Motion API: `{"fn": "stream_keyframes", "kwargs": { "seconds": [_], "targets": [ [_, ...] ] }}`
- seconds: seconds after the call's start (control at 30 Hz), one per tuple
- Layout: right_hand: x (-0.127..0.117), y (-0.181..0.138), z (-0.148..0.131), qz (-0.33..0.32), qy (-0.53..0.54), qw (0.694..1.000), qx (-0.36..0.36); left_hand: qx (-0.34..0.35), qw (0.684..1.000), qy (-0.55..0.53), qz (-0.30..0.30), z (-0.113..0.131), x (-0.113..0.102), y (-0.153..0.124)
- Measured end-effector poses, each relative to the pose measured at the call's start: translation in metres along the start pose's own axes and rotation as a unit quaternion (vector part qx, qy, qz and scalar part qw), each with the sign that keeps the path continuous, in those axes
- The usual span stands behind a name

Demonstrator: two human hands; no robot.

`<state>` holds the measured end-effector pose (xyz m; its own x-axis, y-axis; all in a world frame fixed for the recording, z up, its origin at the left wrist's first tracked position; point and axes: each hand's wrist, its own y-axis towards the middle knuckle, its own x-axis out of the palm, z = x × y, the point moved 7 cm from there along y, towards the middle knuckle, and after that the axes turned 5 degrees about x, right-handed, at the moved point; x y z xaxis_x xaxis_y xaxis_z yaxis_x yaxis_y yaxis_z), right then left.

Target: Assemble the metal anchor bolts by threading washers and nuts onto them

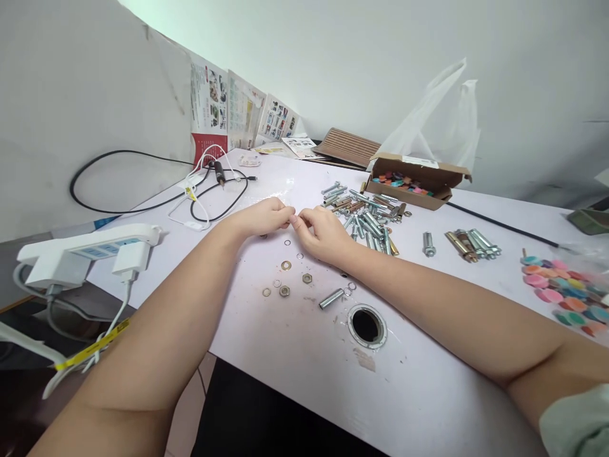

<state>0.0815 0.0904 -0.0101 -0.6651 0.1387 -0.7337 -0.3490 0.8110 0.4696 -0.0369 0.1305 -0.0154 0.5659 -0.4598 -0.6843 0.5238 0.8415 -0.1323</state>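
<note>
My left hand and my right hand meet fingertip to fingertip over the white table. Both are pinched closed on something small that I cannot make out. Just below the hands lie loose washers and nuts. A short metal sleeve rests near my right forearm. A pile of bolts lies right beside my right hand.
A cable hole opens in the table near the front. A cardboard box of coloured discs stands at the back, more bolts and coloured discs lie to the right. A power strip and cables are on the left.
</note>
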Motion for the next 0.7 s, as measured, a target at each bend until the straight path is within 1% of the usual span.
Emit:
{"fn": "stream_keyframes", "kwargs": {
  "seconds": [0.1,0.23,0.33,0.4,0.5,0.6,0.7],
  "targets": [
    [-0.003,-0.002,0.001,0.015,0.028,0.999,0.023,-0.008,1.000,0.005,0.004,0.001,0.000,-0.001],
    [-0.001,0.000,0.006,-0.002,0.045,0.998,0.050,0.001,1.000,0.001,0.004,0.003,-0.001,-0.003],
    [0.003,0.001,0.005,-0.020,0.014,0.999,0.025,0.004,1.000,0.011,0.016,0.002,-0.004,-0.004],
    [0.004,0.001,0.003,-0.015,0.003,1.000,0.007,0.003,1.000,0.011,0.014,0.002,-0.004,-0.004],
    [0.000,-0.001,-0.001,0.011,0.022,1.000,-0.015,-0.002,1.000,0.010,0.016,0.000,-0.006,-0.005],
    [-0.005,-0.003,-0.008,0.041,0.042,0.997,-0.059,-0.004,0.999,0.018,0.030,-0.001,-0.011,-0.006],
    [-0.009,-0.005,-0.014,0.067,0.033,0.993,-0.089,0.006,0.999,0.009,0.043,-0.002,-0.015,-0.007]
  ]
}}
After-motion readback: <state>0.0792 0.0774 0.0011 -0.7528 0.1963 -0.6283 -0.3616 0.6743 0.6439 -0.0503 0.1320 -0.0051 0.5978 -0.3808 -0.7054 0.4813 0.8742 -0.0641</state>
